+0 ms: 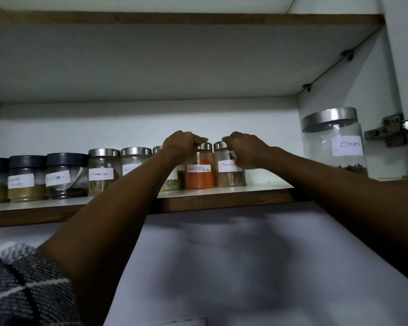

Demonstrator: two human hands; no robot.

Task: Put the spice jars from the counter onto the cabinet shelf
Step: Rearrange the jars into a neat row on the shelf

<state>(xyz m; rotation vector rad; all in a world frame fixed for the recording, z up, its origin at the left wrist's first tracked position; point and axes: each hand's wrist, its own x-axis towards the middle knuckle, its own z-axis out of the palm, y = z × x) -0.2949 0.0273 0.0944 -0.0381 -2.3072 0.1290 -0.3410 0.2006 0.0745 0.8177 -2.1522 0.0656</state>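
Note:
A row of labelled spice jars stands on the cabinet shelf point(222, 196). My left hand point(183, 143) curls over the steel lid of the red chilli powder jar point(199, 176), fingers on its top. My right hand point(246, 150) grips the cinnamon jar point(229, 177) at its lid and right side. Both jars stand upright on the shelf, touching each other. A jar of green seeds point(172, 184) sits half hidden behind my left forearm.
Left of my arms stand a black pepper jar point(133, 161), another cinnamon jar point(101, 174) and three dark-lidded jars point(65, 176). A large cloves jar point(335, 142) stands at the shelf's right end, near a door hinge point(389, 130). Shelf space lies between the cinnamon and cloves jars.

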